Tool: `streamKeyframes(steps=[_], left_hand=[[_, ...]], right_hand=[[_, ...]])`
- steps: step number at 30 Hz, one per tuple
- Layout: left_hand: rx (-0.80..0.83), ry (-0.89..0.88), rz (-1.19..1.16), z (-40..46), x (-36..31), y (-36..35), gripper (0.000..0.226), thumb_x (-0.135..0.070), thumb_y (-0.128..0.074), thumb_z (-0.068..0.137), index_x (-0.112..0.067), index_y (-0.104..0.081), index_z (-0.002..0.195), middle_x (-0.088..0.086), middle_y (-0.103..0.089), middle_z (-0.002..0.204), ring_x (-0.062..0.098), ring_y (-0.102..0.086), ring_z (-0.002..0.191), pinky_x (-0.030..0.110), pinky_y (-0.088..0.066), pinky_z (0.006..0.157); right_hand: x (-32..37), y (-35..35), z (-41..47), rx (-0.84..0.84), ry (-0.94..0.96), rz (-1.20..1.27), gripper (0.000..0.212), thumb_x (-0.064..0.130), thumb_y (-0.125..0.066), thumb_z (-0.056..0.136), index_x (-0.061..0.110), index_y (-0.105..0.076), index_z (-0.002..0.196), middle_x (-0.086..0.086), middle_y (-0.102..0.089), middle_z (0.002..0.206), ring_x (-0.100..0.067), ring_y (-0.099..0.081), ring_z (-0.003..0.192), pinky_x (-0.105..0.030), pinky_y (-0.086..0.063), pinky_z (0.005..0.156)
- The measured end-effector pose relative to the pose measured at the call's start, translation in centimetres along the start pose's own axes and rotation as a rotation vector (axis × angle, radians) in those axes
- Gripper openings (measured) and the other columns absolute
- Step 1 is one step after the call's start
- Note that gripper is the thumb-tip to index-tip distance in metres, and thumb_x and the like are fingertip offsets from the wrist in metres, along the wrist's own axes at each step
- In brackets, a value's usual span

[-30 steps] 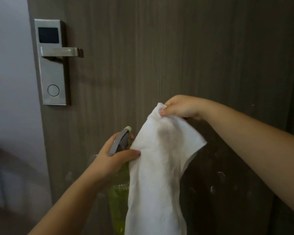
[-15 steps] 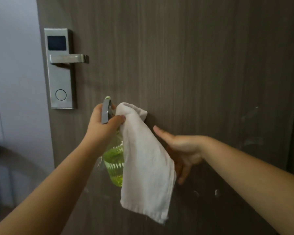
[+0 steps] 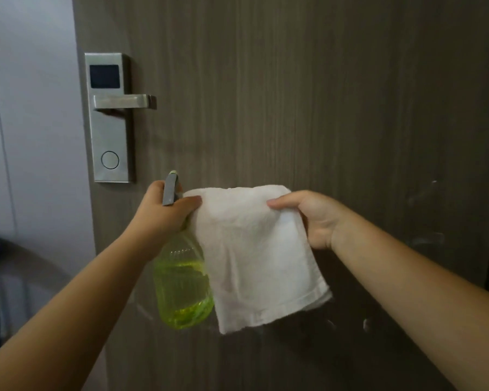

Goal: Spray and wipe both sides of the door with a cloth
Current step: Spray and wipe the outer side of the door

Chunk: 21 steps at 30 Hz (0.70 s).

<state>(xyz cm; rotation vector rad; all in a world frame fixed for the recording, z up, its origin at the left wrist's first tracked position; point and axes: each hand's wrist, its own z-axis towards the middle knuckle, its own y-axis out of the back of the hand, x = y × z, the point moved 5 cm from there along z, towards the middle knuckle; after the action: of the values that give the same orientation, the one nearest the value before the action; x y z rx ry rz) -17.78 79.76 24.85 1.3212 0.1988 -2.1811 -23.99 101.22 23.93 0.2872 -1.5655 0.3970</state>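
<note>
A dark wood-grain door (image 3: 308, 94) fills the view in front of me. My left hand (image 3: 164, 213) grips the neck of a spray bottle (image 3: 182, 286) with yellow-green liquid and a grey trigger, and its thumb pins the left top corner of a white cloth (image 3: 254, 258). My right hand (image 3: 308, 218) holds the cloth's right top corner. The cloth hangs folded and spread between both hands, close in front of the door, covering part of the bottle.
A steel electronic lock plate (image 3: 109, 153) with a lever handle (image 3: 124, 101) sits on the door's left side. A pale wall (image 3: 31, 122) lies left of the door edge. Wet droplets and smears (image 3: 424, 238) show on the door's right and lower area.
My right hand has moved back to the cloth and taken its right corner, spreading it wide. Half a second ago it hung from the left hand alone. Both hands sit slightly lower.
</note>
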Motion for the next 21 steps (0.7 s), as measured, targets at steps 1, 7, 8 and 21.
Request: streamKeyframes(steps=[1,7,8,21], left_hand=[[0.069,0.022,0.009,-0.1,-0.1,-0.1,0.031,-0.021,-0.071,0.086,-0.009,-0.050,0.105,0.012,-0.054,0.093,0.022,-0.054,0.077,0.031,-0.050,0.067],[0.359,0.205,-0.088,-0.7,-0.6,0.0,0.018,-0.012,-0.073,0.076,-0.003,-0.060,0.084,0.012,-0.066,0.082,0.025,-0.066,0.074,0.037,-0.059,0.070],[0.373,0.234,-0.099,-0.6,-0.6,0.1,0.019,-0.012,-0.074,0.072,-0.003,-0.061,0.083,0.014,-0.067,0.084,0.026,-0.066,0.075,0.038,-0.058,0.071],[0.345,0.143,0.154,-0.3,-1.0,1.3,0.072,-0.047,-0.078,0.049,0.005,-0.064,0.097,0.022,-0.069,0.093,0.029,-0.070,0.079,0.033,-0.061,0.065]], right_hand=[[0.7,0.0,-0.1,-0.050,0.022,-0.056,0.033,0.006,-0.066,0.085,0.002,-0.064,0.117,-0.018,-0.070,0.104,-0.033,-0.068,0.092,-0.044,-0.054,0.079],[5.1,-0.8,-1.9,-0.191,0.144,-0.164,0.017,0.001,-0.069,0.080,0.004,-0.063,0.095,-0.014,-0.068,0.093,-0.030,-0.065,0.082,-0.044,-0.053,0.074],[5.5,-0.6,-2.1,-0.224,0.200,-0.158,0.022,-0.001,-0.069,0.079,0.005,-0.063,0.100,-0.012,-0.066,0.094,-0.027,-0.064,0.082,-0.041,-0.052,0.073],[6.2,-2.7,-3.1,-0.205,0.662,-1.219,0.015,0.023,-0.075,0.073,0.025,-0.062,0.079,0.002,-0.058,0.093,-0.024,-0.052,0.101,-0.035,-0.045,0.079]])
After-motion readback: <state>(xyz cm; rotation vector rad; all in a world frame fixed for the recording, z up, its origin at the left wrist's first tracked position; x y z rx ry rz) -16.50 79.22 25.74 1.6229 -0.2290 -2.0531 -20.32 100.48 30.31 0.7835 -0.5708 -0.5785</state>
